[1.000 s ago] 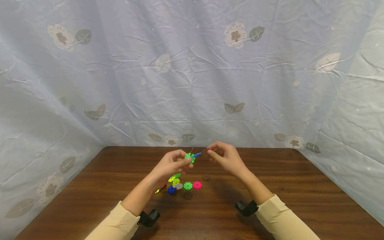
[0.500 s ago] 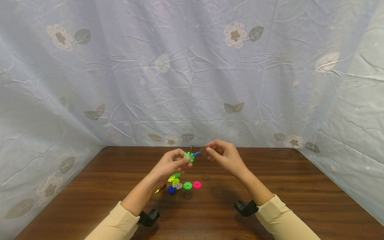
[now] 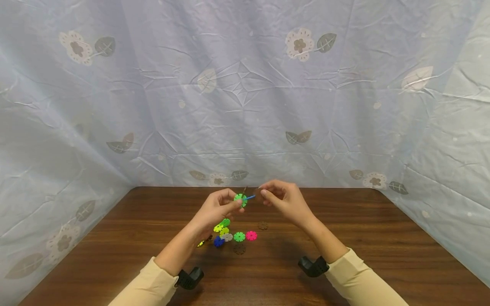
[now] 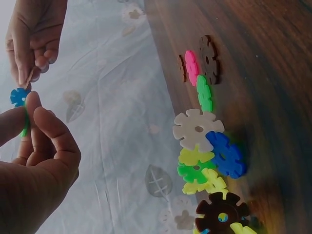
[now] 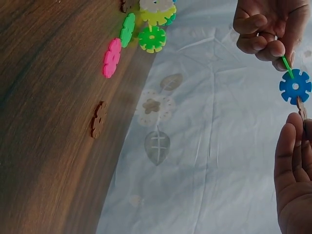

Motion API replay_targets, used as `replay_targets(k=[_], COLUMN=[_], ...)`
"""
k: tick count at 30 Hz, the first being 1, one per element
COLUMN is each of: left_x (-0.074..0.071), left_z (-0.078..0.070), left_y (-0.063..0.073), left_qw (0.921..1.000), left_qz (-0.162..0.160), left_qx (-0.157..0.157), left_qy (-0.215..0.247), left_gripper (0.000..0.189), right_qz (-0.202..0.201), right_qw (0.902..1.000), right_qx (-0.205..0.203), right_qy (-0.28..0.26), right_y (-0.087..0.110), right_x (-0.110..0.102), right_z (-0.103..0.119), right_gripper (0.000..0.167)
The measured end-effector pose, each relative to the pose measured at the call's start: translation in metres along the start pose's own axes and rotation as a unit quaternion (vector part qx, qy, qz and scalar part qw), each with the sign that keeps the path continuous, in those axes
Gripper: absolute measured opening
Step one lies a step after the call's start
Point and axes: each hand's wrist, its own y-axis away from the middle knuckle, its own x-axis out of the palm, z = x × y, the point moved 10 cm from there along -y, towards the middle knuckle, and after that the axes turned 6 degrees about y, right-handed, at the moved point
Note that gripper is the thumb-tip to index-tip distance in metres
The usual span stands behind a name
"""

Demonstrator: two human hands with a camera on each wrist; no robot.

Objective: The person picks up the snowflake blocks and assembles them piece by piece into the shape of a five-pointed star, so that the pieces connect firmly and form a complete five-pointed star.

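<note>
Between thumb and fingers my left hand (image 3: 218,209) pinches a green notched plastic disc (image 3: 240,200). A blue notched disc (image 5: 295,87) is slotted into its edge and points right. Another thin brown piece (image 3: 245,190) sticks up behind the green disc. My right hand (image 3: 286,199) pinches a brown notched disc (image 5: 301,106) by its edge. In the right wrist view this brown disc meets the blue disc's rim; whether it sits in a notch I cannot tell. Both hands are raised above the table, facing each other.
On the wooden table (image 3: 291,259) lie loose discs: a pink disc (image 3: 251,235), a green disc (image 3: 239,237), a white disc (image 4: 199,129), a dark blue disc (image 4: 226,155) and several yellow and brown ones, some overlapping. A patterned curtain (image 3: 245,106) hangs behind the table.
My right hand has moved slightly left, bringing its brown disc up to the blue one. That disc has turned nearly edge-on in the head view. The left hand has shifted slightly left.
</note>
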Motion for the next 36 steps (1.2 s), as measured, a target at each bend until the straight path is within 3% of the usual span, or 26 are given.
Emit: replay_targets(k=[26, 36], left_x=[-0.001, 0.002], left_z=[-0.008, -0.015], left_y=[0.004, 0.005], left_qw=[0.9986, 0.9973], left_qz=[-0.037, -0.033], left_qx=[0.035, 0.065], left_qy=[-0.017, -0.008], left_gripper=[0.016, 0.014], right_qz=[-0.042, -0.047], right_qw=[0.9980, 0.9977], right_qx=[-0.043, -0.044], right_qy=[-0.021, -0.021], right_y=[0.007, 0.007], right_x=[0.000, 0.001], right_z=[0.012, 0.014], right_gripper=[0.013, 0.013])
